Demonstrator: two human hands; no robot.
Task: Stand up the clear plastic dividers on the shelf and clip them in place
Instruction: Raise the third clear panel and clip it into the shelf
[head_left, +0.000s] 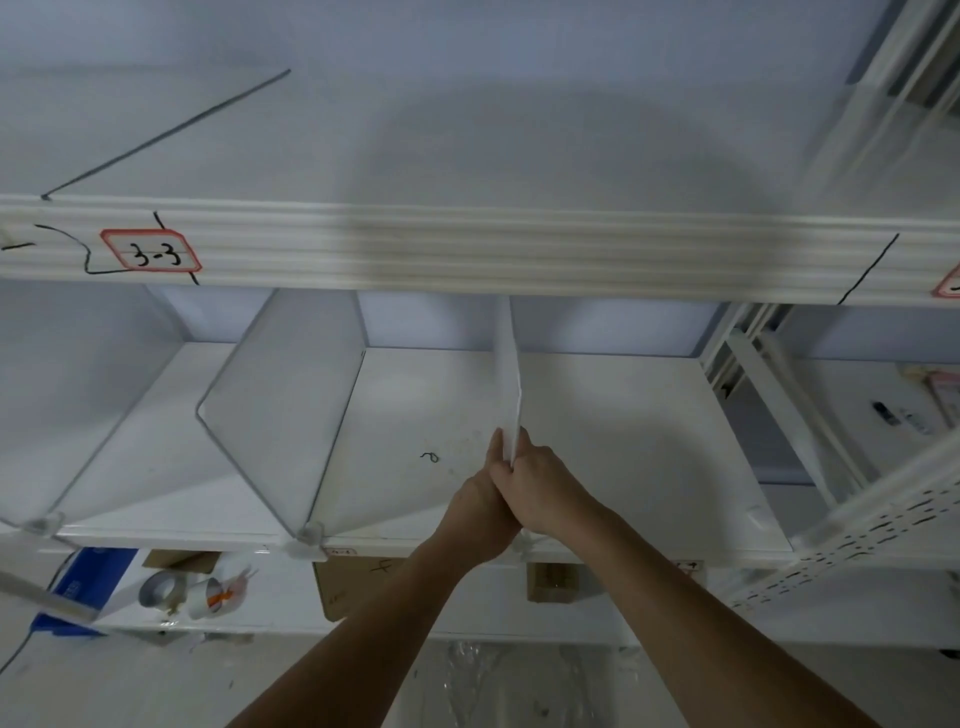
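A clear plastic divider (508, 374) stands upright, edge-on, in the middle of the white shelf (623, 441). Both hands pinch its front edge: my left hand (480, 506) from the left side, my right hand (540, 480) from the right, pressed together. A small clear clip (524, 545) shows just below my hands at the shelf's front lip. To the left, a second clear divider (280, 405) stands in a clip (310, 538). A third divider (78, 405) stands at the far left in its own clip (44, 524).
An upper shelf rail (467, 249) carries a red-framed label "3-3" (150, 251). Below the shelf lie a blue box (85, 587), tape rolls (161, 590) and cardboard boxes (353, 582). A perforated white upright (857, 535) runs at the right.
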